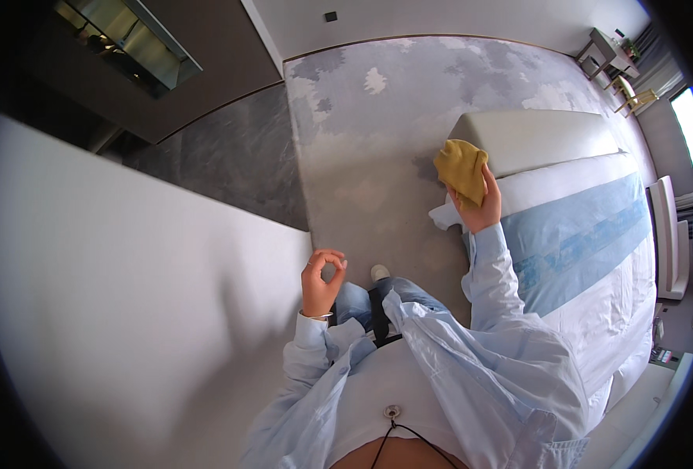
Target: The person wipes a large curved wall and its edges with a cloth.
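Observation:
A folded yellow cloth (462, 170) is held in my right hand (482, 202), raised in front of the corner of the bed. Its thumb and fingers lie against the cloth's lower part. My left hand (323, 282) holds nothing; its fingers curl towards the thumb in a ring shape, beside the white wall. Under and beyond my right arm lies the bed, with a white sheet (604, 293) and a blue bed runner (575, 240) across it. A cream upholstered bench (540, 138) stands against the foot of the bed.
Patterned grey carpet (381, 193) meets dark marble-look flooring (229, 158) at the left. A white wall (147, 264) runs close along my left side. At the far right stand a desk (610, 53), a wooden chair (636, 101) and a white seat (669, 246).

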Demonstrator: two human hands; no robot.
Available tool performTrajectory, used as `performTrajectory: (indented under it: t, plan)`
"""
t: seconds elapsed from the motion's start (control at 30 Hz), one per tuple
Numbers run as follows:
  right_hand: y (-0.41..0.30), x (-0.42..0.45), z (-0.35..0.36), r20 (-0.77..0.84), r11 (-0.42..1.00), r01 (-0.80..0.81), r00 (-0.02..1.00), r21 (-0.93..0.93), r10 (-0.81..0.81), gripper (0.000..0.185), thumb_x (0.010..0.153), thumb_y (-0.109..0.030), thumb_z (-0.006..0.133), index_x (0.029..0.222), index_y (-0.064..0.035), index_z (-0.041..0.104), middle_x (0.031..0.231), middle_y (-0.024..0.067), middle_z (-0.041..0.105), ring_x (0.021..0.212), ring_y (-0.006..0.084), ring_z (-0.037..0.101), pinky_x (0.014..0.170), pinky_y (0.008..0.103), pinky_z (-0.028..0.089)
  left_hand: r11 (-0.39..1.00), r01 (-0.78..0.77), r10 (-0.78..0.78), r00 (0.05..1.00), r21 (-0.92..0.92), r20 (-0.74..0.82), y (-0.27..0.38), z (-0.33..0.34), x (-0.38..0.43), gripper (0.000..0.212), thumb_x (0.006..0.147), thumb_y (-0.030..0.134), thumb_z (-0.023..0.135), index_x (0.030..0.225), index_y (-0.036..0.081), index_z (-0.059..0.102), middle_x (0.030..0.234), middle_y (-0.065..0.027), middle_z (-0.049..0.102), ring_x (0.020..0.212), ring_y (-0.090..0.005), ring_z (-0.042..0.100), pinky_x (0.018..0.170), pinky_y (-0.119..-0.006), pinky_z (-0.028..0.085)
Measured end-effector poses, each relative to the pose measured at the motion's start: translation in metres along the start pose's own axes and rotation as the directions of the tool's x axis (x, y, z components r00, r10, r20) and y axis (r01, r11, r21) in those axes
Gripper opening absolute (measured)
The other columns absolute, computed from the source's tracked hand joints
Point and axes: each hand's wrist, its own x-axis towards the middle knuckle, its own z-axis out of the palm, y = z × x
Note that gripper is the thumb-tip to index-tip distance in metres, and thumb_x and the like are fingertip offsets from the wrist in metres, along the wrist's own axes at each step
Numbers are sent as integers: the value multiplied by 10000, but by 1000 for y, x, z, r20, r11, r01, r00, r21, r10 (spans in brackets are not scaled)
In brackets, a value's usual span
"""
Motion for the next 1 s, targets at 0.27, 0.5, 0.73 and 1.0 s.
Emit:
performTrajectory:
  t: [0.27, 0.5, 0.73, 1.0]
  plan:
    - [-17, 38, -2, 5, 997, -50, 999, -58, 51, 439, 969, -368, 455, 1296, -78, 494, 1273, 103, 555, 1146, 273, 549, 864, 385, 489, 999, -36, 38, 995, -20, 94, -38, 27, 89, 199, 731, -73, 672, 719, 28, 502, 867, -87, 627, 814, -233, 613, 740, -308, 475]
    - [7, 186, 55, -102, 997, -41, 994, -67, 34, 438, 968, -372, 453, 1292, -78, 486, 1244, 100, 572, 1074, 260, 585, 754, 362, 521, 985, 47, -33, 995, -164, 90, -119, 0, 242, 178, 802, -68, 643, 753, 30, 503, 917, -75, 613, 849, -157, 612, 761, -274, 479]
    - [14, 368, 147, -10, 989, -71, 997, -132, 71, 461, 953, -310, 497, 1318, -31, 463, 1288, 127, 544, 1170, 257, 536, 982, 393, 442, 927, 131, -106, 990, -351, 89, -157, -27, 476, 103, 841, 19, 645, 823, 65, 555, 901, -52, 621, 871, -140, 604, 822, -288, 466]
    - [16, 522, 185, -89, 988, -51, 995, -146, 38, 478, 950, -308, 497, 1342, -41, 443, 1316, 126, 528, 1204, 263, 518, 1024, 397, 410, 980, -39, 65, 990, -195, 129, -171, -28, 680, 141, 762, -65, 611, 738, 33, 514, 820, -65, 624, 797, -158, 609, 769, -269, 460]
